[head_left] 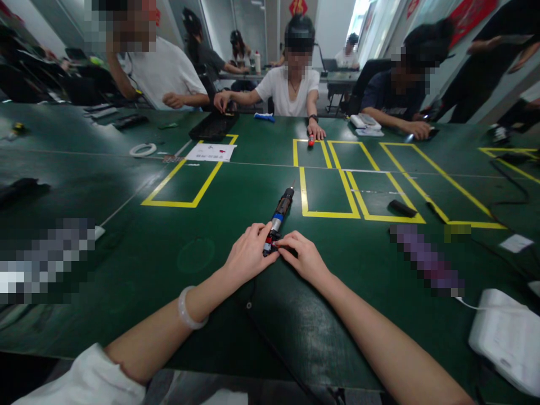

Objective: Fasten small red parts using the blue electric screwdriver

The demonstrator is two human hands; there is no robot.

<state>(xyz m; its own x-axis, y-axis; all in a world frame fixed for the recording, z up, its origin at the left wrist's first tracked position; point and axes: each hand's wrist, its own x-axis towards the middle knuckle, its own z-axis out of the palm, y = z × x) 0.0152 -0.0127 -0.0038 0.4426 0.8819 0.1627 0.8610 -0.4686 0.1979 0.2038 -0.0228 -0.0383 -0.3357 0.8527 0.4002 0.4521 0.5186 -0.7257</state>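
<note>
A slim electric screwdriver (pixel 282 209) lies on the green table, its thin bit pointing away from me. It has a black front, a blue band, a silver section and a red part at the near end. My left hand (pixel 250 247), with a pale bracelet at the wrist, closes around the near end from the left. From the right, my right hand (pixel 304 254) has thumb and fingertips together at the red part; what exactly they pinch is partly hidden. A dark cable (pixel 270 344) runs along the table below my hands.
Yellow tape rectangles (pixel 331 214) mark the table. A dark tray (pixel 214 125), a white paper (pixel 211 152) and a tape roll (pixel 142 150) are at the far left. A small black object (pixel 402 208) and a white device (pixel 506 340) are right. Several people sit opposite.
</note>
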